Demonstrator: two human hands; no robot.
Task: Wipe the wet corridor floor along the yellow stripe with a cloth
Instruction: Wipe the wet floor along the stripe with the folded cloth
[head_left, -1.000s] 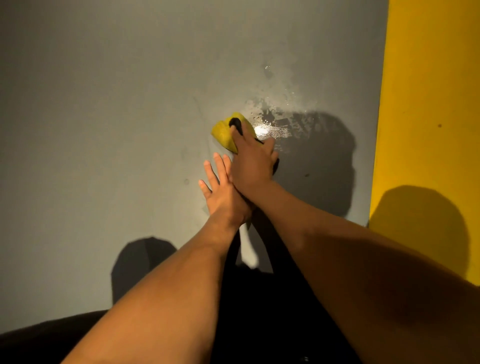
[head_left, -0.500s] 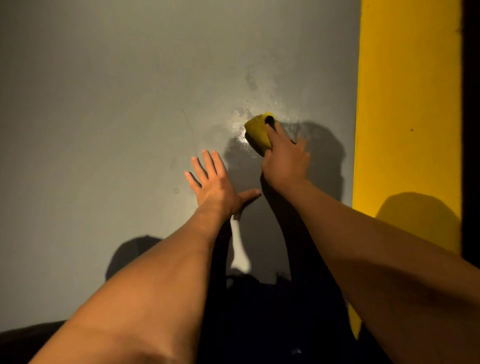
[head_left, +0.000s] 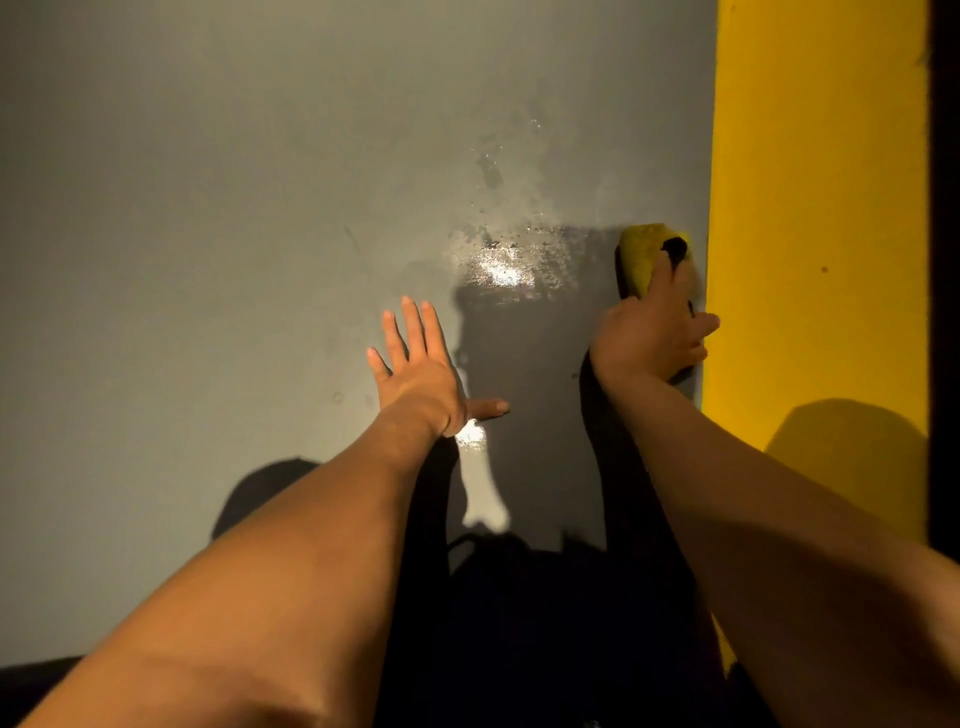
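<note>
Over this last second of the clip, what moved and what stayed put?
The right hand slid the yellow cloth rightward across the grey floor, from beside the left hand to the edge of the yellow stripe, uncovering the glinting wet patch. It kept its grip throughout. The left hand stayed flat on the floor with fingers spread, its thumb now visible.

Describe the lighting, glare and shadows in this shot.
Head view: dim, warm light; bright glare on the wet patch of grey floor; hard arm shadows beside the flat left hand and under the right hand holding the yellow cloth.
</note>
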